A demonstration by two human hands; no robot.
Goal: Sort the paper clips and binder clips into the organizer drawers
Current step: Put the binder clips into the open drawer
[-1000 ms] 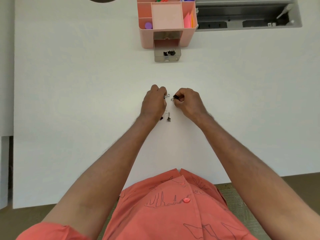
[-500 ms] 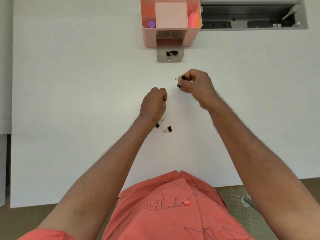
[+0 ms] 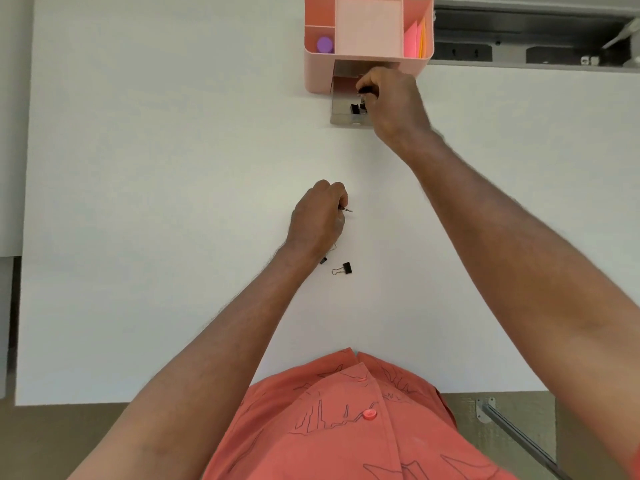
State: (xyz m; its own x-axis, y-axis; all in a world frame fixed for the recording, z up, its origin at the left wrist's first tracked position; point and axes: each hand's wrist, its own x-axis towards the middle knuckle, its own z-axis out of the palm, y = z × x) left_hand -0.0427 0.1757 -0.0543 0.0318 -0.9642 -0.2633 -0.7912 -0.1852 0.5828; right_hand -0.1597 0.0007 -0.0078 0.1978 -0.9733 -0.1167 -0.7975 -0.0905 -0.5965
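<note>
Here the right hand (image 3: 388,98), fingers pinched together on something small and dark, hangs over the pulled-out clear plastic drawer (image 3: 341,114) of the pink desk organizer (image 3: 317,74), where black binder clips (image 3: 356,108) lie. The left hand (image 3: 318,216) is closed on a thin wire clip. One loose black binder clip (image 3: 343,269) lies just behind it, handles pointing left, far nearer the left hand.

Pink organizer (image 3: 318,74), black binder clip (image 3: 346,268), white table (image 3: 138,202)
</note>
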